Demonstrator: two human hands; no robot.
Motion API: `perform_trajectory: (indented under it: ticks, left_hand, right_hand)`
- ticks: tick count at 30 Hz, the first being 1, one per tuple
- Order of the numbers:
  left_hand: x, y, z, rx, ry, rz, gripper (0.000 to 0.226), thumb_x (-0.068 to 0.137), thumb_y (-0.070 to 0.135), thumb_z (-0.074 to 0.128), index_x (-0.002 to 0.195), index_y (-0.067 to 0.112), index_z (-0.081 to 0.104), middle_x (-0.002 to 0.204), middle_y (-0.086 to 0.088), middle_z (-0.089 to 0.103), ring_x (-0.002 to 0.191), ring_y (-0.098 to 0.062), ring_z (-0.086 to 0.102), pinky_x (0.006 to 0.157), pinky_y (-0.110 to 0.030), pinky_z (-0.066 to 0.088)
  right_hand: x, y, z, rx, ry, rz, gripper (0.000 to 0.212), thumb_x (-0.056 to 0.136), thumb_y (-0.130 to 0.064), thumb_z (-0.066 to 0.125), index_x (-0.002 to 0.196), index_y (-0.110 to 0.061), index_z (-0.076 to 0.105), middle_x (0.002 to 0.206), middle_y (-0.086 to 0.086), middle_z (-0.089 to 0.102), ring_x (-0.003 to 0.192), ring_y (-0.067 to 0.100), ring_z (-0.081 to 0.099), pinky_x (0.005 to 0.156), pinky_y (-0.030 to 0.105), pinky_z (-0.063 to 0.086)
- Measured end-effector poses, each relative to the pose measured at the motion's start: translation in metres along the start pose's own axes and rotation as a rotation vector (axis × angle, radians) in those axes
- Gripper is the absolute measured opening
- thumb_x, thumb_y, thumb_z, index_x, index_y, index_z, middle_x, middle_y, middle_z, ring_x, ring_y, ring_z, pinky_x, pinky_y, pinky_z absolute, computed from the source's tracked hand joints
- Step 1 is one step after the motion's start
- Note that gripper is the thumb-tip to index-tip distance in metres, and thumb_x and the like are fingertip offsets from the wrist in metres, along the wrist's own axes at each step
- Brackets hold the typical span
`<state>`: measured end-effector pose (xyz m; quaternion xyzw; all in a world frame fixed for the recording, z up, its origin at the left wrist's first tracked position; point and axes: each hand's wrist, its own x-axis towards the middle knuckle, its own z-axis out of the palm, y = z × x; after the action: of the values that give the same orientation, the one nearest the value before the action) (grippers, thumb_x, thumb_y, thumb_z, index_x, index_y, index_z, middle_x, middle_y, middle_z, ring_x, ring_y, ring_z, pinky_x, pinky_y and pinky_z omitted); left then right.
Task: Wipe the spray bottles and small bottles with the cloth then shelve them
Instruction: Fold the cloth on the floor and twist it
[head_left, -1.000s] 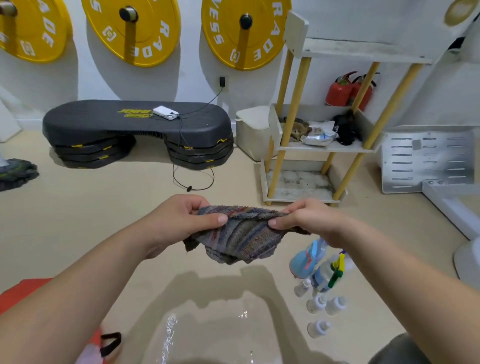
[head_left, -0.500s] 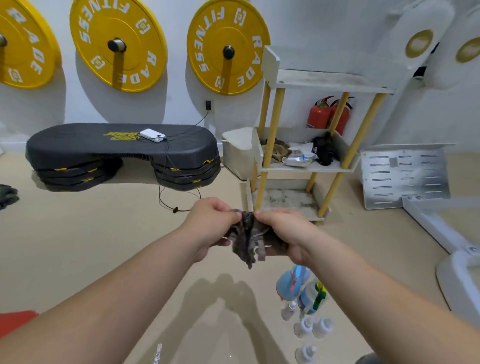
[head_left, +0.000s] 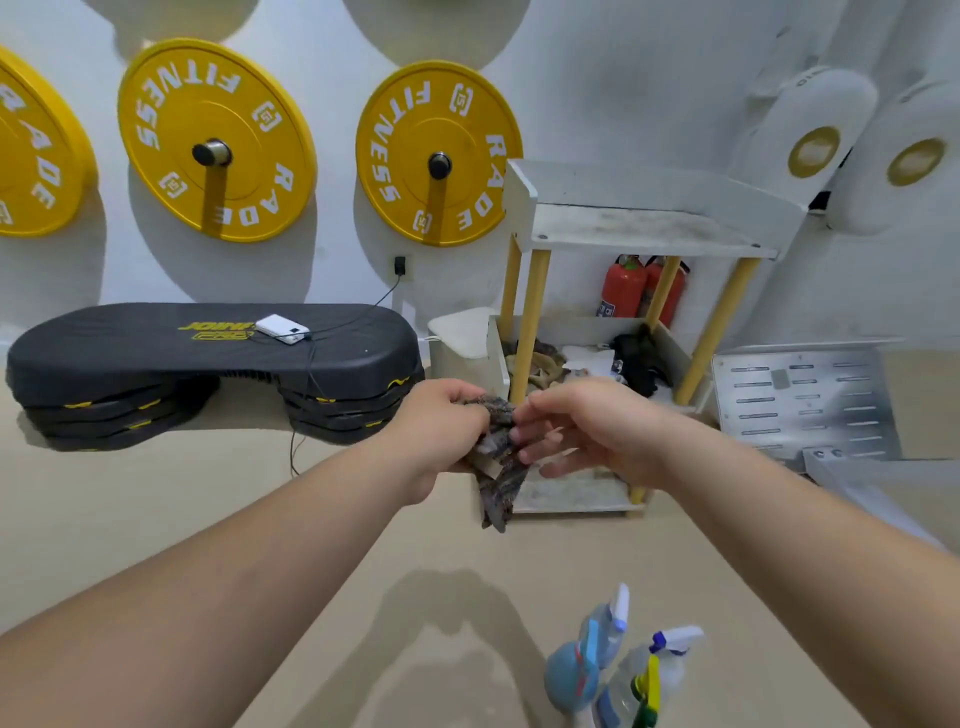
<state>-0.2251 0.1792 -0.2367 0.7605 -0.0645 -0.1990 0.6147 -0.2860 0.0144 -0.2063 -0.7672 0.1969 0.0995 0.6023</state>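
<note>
My left hand (head_left: 441, 431) has the cloth (head_left: 498, 467) bunched in a closed fist. My right hand (head_left: 582, 431) is loose, its fingers half straight and spread, and only the fingertips (head_left: 522, 434) touch the fabric just beside the left knuckles. It does not look like a real pinch.

The main risk is that the grip is one-sided. If the left fist slackens while the right is this relaxed, I judge the cloth would drop to the floor (head_left: 260, 519) and pick up dirt before any wiping starts.

The second risk is the spray bottles (head_left: 587, 660). They stand close together on the floor, well below the right hand and under that forearm. Reaching down carelessly with a wrist or a trailing cloth end could tip one into the other. The small bottles are out of view, so I cannot tell where they sit, and a blind reach could scatter them.

The cloth's long axis runs roughly vertical. It hangs from the left fist with its free end pointing down at the floor. The spray bottles stand upright, their nozzles seemingly aimed away from me toward the shelf (head_left: 639, 228), which stands beyond both hands.
</note>
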Motion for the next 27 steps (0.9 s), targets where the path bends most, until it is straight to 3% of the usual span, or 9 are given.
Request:
perform_trajectory:
  ticks: [2,4,7,9,12,15,21,23,27]
  left_hand:
    - [0.019,0.031,0.003,-0.062,-0.012,0.002,0.034,0.092,-0.003,0.049,0.111,0.012,0.073,0.100,-0.018,0.075,0.086,-0.033,0.076,0.075,-0.049,0.067]
    - [0.038,0.065,0.008,-0.169,-0.040,0.010,0.034,0.086,-0.007,0.047,0.108,0.004,0.071,0.100,-0.024,0.074,0.083,-0.037,0.077,0.070,-0.047,0.066]
    - [0.064,0.110,0.015,-0.250,-0.047,0.063,0.022,0.085,-0.007,0.047,0.098,0.004,0.060,0.082,-0.018,0.064,0.057,-0.025,0.069,0.057,-0.035,0.060]
    - [0.084,0.129,0.015,-0.276,-0.030,0.099,0.023,0.088,-0.005,0.051,0.107,0.006,0.057,0.095,-0.017,0.064,0.071,-0.028,0.071,0.061,-0.039,0.063]
    - [0.111,0.147,0.010,-0.234,0.079,0.157,0.035,0.092,-0.003,0.063,0.122,0.011,0.051,0.113,-0.017,0.061,0.092,-0.033,0.072,0.067,-0.049,0.067]
    - [0.138,0.165,0.001,-0.084,0.197,0.255,0.031,0.092,0.000,0.068,0.107,0.018,0.047,0.114,-0.013,0.058,0.091,-0.029,0.070,0.056,-0.041,0.066]
    - [0.187,0.206,-0.010,-0.286,0.268,0.364,0.017,0.095,-0.002,0.065,0.103,0.011,0.058,0.101,-0.012,0.061,0.086,-0.028,0.071,0.063,-0.037,0.066]
    - [0.205,0.208,-0.011,-0.317,0.261,0.311,0.018,0.095,-0.004,0.065,0.105,0.011,0.060,0.106,-0.015,0.062,0.093,-0.031,0.071,0.071,-0.041,0.067]
    - [0.219,0.182,-0.009,-0.043,0.159,0.103,0.021,0.098,0.011,0.067,0.119,0.008,0.062,0.121,-0.011,0.064,0.106,-0.028,0.067,0.079,-0.043,0.064]
  right_hand:
    - [0.019,-0.016,-0.013,-0.204,0.179,-0.063,0.021,0.099,-0.020,0.062,0.115,-0.007,0.067,0.100,0.011,0.069,0.083,0.024,0.064,0.080,0.044,0.061]
    - [0.034,-0.032,-0.027,-0.222,0.241,-0.056,0.027,0.095,-0.021,0.063,0.118,-0.008,0.062,0.097,0.008,0.059,0.081,0.019,0.053,0.072,0.037,0.049]
    - [0.055,-0.051,-0.049,0.081,0.125,0.024,0.020,0.095,-0.027,0.057,0.105,-0.011,0.064,0.098,0.010,0.063,0.087,0.025,0.058,0.091,0.041,0.052]
    - [0.066,-0.064,-0.063,0.230,0.163,-0.034,0.024,0.095,-0.025,0.059,0.108,-0.006,0.066,0.101,0.016,0.075,0.086,0.027,0.067,0.093,0.045,0.059]
    - [0.079,-0.090,-0.080,0.277,0.308,-0.169,0.027,0.097,-0.025,0.068,0.118,-0.009,0.065,0.100,0.012,0.080,0.086,0.022,0.078,0.072,0.039,0.064]
    - [0.093,-0.127,-0.095,0.328,0.361,-0.268,0.021,0.097,-0.018,0.072,0.112,-0.005,0.063,0.094,0.016,0.078,0.067,0.022,0.077,0.051,0.033,0.061]
    - [0.142,-0.194,-0.109,0.401,0.506,-0.327,0.014,0.096,-0.011,0.072,0.100,-0.004,0.062,0.090,0.019,0.074,0.050,0.023,0.070,0.044,0.036,0.060]
    - [0.155,-0.202,-0.115,0.408,0.511,-0.316,0.022,0.099,-0.020,0.070,0.112,-0.004,0.061,0.091,0.012,0.072,0.060,0.021,0.071,0.050,0.033,0.061]
    - [0.164,-0.188,-0.116,0.111,0.487,-0.281,0.039,0.096,-0.023,0.069,0.130,-0.006,0.061,0.129,0.020,0.065,0.115,0.034,0.066,0.097,0.050,0.058]
